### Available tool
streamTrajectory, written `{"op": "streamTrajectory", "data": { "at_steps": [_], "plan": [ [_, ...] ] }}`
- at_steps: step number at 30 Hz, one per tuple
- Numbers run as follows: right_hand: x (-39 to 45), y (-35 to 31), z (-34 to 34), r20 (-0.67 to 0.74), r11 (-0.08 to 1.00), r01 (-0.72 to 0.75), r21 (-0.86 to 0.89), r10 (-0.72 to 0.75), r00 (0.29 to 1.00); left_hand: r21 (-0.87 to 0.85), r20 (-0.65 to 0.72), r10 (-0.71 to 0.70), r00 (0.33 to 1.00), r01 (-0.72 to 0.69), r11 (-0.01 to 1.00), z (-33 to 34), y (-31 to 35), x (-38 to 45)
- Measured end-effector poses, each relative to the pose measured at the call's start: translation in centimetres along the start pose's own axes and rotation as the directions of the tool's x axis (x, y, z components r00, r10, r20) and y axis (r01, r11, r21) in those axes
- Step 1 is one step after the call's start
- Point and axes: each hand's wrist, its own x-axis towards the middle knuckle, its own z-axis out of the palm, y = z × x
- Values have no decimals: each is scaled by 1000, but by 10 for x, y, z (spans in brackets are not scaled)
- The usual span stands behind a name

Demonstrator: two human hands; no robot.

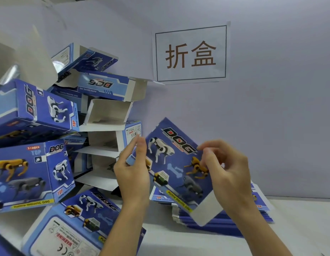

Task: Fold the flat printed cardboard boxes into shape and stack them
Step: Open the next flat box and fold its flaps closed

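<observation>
- Above the tabletop (299,228), flat box (176,169) held tilted, over the unfolded pile (225,221).
- Left hand (132,170) pinches its left edge; right hand (226,167) pinches its right edge.
- Step judged: opening; next, square it up.

We see a flat box (176,169) held up tilted in the middle, above the worktop (299,228), with the left hand (132,172) at its left edge and the right hand (225,170) at its right side. Just behind and below it a stack of flat boxes (260,213) lies on the worktop, close to the wall (271,117), where a paper sign (191,53) hangs above. To our left the folded boxes (31,130) are piled on one another up against the wall, and one more folded box (73,224) lies on the worktop before that pile, nearest to us.
</observation>
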Motion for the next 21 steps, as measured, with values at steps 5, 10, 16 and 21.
{"op": "streamTrajectory", "data": {
  "at_steps": [5, 10, 16, 21],
  "plan": [
    [2, -16, 3, 241, 1000, -28, 4, 27, 970, -60, -194, -62, 979, 51, 997, 0, -5, -1],
    [-5, -7, 9, 608, 805, -267, -530, 580, 542, -169, -294, -150, 944, 103, 980, 2, -9, -2],
    [-13, 13, 26, 383, 521, -823, -227, 824, 417, -279, -201, -328, 923, 267, 922, 12, -18, -11],
    [-5, 33, 14, 71, 526, -755, 392, 801, 595, -247, 45, -503, 863, 498, 831, 22, -34, -27]
  ]
}}
